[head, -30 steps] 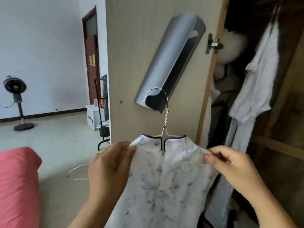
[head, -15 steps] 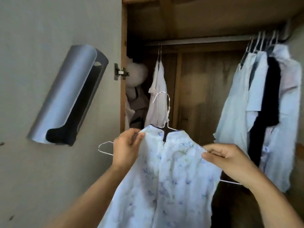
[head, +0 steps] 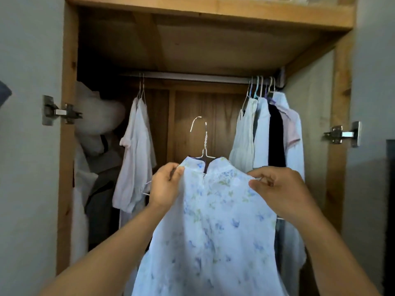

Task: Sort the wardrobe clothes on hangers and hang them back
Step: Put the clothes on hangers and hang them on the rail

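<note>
So both hands are holding up a pale blue floral dress (head: 213,221) on a wire hanger (head: 202,142), right in front of the open wardrobe (head: 68,146). The left hand (head: 165,184) is pinching the fabric at the left shoulder, fingers curled around it, and the right hand (head: 280,189) is gripping the right shoulder the same way. The hanger's hook is sticking up free, sitting below the rail (head: 186,77) and not touching it, roughly in the gap between the two groups of clothes. A white shirt (head: 136,154) is hanging alone on the left of the rail, and a bunch of light shirts plus one dark garment (head: 275,135) is crowding the right end. Some white bundled stuff (head: 96,120) is stuffed in the far left corner.
</note>
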`<state>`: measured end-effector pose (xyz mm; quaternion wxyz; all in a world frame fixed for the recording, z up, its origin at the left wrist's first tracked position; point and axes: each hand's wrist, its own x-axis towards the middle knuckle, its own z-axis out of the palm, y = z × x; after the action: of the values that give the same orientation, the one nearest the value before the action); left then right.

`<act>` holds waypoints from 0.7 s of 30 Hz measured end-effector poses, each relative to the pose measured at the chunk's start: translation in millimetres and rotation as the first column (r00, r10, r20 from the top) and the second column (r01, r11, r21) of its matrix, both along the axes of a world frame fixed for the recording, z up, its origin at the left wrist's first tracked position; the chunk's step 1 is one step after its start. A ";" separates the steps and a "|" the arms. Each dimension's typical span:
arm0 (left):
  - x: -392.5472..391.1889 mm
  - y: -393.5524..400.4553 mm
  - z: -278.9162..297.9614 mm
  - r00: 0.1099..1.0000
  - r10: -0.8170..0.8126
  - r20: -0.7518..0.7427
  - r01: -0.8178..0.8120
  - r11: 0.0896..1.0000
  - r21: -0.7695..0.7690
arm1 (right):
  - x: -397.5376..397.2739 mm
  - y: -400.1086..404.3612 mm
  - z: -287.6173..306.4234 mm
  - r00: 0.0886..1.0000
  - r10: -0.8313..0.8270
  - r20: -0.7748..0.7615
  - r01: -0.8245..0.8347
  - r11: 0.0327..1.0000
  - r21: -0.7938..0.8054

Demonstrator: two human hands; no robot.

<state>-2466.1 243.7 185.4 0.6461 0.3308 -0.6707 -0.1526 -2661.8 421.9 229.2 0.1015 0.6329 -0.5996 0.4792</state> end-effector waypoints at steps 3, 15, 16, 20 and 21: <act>-23.0 -36.4 14.9 0.999 0.011 0.041 -0.009 0.999 -0.040 | -15.4 -21.9 9.8 0.992 0.037 0.124 -0.042 0.999 0.035; -58.6 -127.8 69.8 0.987 0.104 0.121 -0.095 0.992 -0.079 | -23.4 -93.9 22.7 0.659 0.537 0.527 -0.679 0.726 0.109; -57.9 -134.3 75.0 0.985 0.116 0.131 -0.107 0.992 -0.073 | -20.2 -105.0 22.5 0.634 0.549 0.545 -0.686 0.724 0.068; -47.7 -149.1 88.7 0.987 0.115 0.109 -0.099 0.985 -0.140 | 1.8 -152.1 32.7 0.651 0.532 0.541 -0.638 0.770 0.010; -41.8 -150.7 92.6 0.988 0.109 0.106 -0.090 0.981 -0.172 | 12.7 -162.6 40.3 0.668 0.532 0.521 -0.619 0.785 -0.008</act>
<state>-2507.9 93.0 278.0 0.6386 0.3171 -0.6998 -0.0442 -2649.1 259.3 269.5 -0.2671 0.6509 -0.4116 0.5793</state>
